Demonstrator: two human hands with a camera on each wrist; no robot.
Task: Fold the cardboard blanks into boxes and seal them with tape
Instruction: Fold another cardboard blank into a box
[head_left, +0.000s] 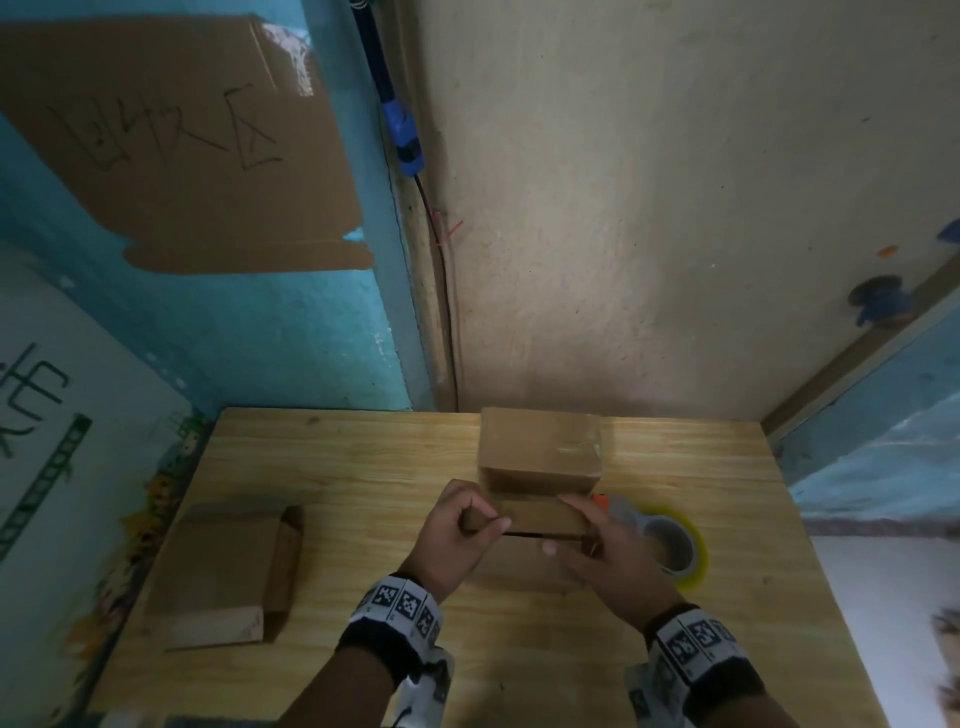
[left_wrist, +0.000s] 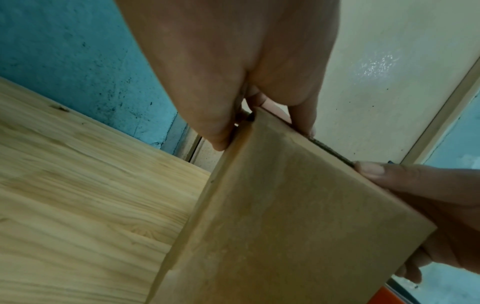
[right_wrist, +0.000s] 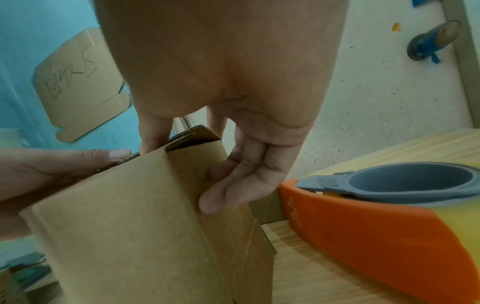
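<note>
A brown cardboard box (head_left: 540, 519) is held just above the wooden table (head_left: 363, 467), partly folded, with both hands on its ends. My left hand (head_left: 462, 525) grips its left end, thumb on the near face and fingers curled over the top edge. My right hand (head_left: 597, 545) pinches the right end; the thumb lies along the top edge and the fingers (right_wrist: 228, 185) press the side flap. From the left wrist, the box's broad face (left_wrist: 285, 226) fills the frame under my left hand (left_wrist: 262, 123). An orange tape dispenser (head_left: 670, 540) with yellowish tape lies just right of my right hand.
A finished, taped box (head_left: 540, 449) stands at the back of the table behind the held one. A flat cardboard blank (head_left: 228, 571) lies at the table's left side. Walls close off the back and left; a cardboard sign (head_left: 176, 140) hangs on the blue wall.
</note>
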